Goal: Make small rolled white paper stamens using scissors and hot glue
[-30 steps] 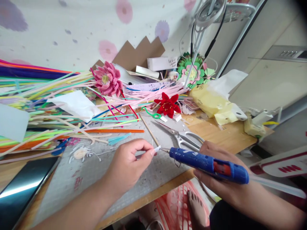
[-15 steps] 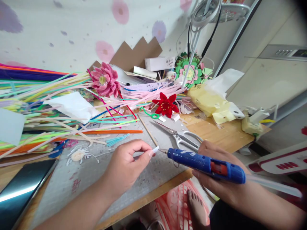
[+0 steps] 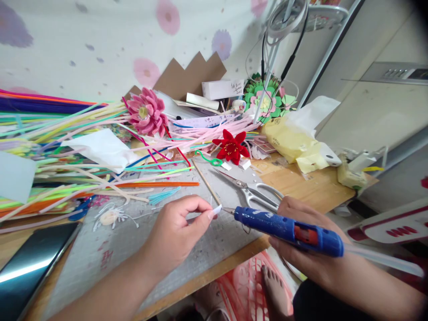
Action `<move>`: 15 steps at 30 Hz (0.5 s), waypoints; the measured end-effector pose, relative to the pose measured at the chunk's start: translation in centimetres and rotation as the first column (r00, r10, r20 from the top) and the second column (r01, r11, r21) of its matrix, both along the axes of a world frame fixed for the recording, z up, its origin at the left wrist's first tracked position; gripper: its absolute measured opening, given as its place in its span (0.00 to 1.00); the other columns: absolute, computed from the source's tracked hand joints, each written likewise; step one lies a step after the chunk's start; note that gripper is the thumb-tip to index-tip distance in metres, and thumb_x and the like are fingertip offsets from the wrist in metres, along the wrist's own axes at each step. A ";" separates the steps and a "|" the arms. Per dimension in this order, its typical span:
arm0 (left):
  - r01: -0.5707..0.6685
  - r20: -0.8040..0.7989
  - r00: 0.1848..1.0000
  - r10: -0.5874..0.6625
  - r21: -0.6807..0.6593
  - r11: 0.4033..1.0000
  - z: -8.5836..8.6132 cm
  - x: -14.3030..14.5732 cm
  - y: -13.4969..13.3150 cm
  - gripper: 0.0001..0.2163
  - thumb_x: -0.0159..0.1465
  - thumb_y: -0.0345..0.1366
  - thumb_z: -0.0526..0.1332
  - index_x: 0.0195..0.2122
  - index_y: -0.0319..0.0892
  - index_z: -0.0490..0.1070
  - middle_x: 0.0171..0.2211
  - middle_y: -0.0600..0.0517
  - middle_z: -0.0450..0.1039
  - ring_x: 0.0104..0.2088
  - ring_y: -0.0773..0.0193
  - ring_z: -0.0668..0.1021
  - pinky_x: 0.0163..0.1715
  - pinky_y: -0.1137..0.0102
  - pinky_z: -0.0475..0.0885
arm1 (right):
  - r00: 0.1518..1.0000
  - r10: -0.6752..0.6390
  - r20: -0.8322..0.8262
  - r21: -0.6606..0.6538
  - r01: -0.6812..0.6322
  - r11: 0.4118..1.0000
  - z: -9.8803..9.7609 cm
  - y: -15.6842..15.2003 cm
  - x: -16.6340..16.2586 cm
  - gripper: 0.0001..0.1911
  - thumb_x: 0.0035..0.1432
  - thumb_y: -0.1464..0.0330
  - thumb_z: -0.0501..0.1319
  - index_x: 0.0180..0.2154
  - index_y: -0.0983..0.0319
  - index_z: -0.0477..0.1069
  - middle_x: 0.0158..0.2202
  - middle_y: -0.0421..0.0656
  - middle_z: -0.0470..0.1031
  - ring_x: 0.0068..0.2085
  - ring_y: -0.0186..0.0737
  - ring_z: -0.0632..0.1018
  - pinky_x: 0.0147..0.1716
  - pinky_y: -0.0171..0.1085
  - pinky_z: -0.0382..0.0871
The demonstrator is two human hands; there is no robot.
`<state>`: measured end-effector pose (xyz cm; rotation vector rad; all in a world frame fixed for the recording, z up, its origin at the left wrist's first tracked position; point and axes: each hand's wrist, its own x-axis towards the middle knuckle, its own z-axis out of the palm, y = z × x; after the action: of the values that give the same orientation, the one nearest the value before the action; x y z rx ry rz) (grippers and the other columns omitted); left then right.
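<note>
My left hand (image 3: 177, 232) pinches a small white piece (image 3: 217, 208) between thumb and forefinger, just above the grey cutting mat (image 3: 133, 240). A blue glue gun (image 3: 287, 229) lies in my right hand (image 3: 301, 249), fingers wrapped under it. Its metal nozzle tip points left and almost touches the white piece. A clear glue stick sticks out of the gun's back end toward the right.
Metal scissors (image 3: 254, 191) lie just behind the gun. A red flower (image 3: 231, 146), a pink flower (image 3: 146, 111) and several coloured pipe cleaners (image 3: 67, 147) crowd the back and left. A dark phone (image 3: 30, 263) lies front left. Yellow bag (image 3: 294, 142) at right.
Almost nothing: the view shifted slightly between the earliest frame and now, while both hands, the white piece and the glue gun kept their poses.
</note>
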<state>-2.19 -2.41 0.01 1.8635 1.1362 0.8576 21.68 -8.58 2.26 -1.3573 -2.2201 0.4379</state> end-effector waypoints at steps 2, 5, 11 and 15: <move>-0.001 -0.001 1.000 0.001 -0.007 1.000 0.0 0.0 0.0 0.08 0.61 0.37 0.57 0.26 0.42 0.71 0.26 0.53 0.72 0.30 0.64 0.74 0.32 0.70 0.67 | 1.000 0.000 0.006 -0.010 0.000 1.000 -0.1 0.0 0.0 0.10 0.60 0.71 0.54 0.26 0.59 0.60 0.25 0.39 0.65 0.29 0.37 0.68 0.28 0.37 0.64; -0.003 -0.003 1.000 0.003 -0.022 1.000 0.0 0.0 0.0 0.09 0.61 0.37 0.57 0.26 0.42 0.71 0.26 0.53 0.72 0.30 0.63 0.73 0.32 0.70 0.67 | 1.000 -0.020 -0.002 -0.026 0.020 0.999 -0.1 0.1 0.1 0.09 0.60 0.71 0.55 0.27 0.59 0.61 0.26 0.39 0.65 0.30 0.37 0.68 0.28 0.36 0.64; -0.006 0.014 1.000 0.007 -0.035 0.999 0.0 0.0 -0.1 0.09 0.61 0.37 0.57 0.26 0.43 0.71 0.26 0.54 0.71 0.30 0.64 0.73 0.32 0.70 0.66 | 1.000 -0.002 0.015 -0.032 0.002 0.999 0.3 -0.1 -0.1 0.10 0.59 0.72 0.55 0.25 0.59 0.60 0.25 0.39 0.65 0.29 0.37 0.68 0.28 0.36 0.65; -0.015 0.019 1.000 0.015 -0.040 0.999 -0.1 -0.1 0.1 0.08 0.61 0.37 0.57 0.27 0.43 0.72 0.26 0.54 0.71 0.29 0.65 0.72 0.30 0.70 0.65 | 0.997 -0.044 -0.058 -0.047 0.041 0.998 -0.2 0.2 0.4 0.09 0.57 0.71 0.58 0.25 0.59 0.62 0.26 0.39 0.65 0.29 0.37 0.69 0.28 0.37 0.66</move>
<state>-2.30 -2.27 -0.04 1.8126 1.1489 0.8531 22.04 -8.34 2.11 -1.3951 -2.1418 0.5099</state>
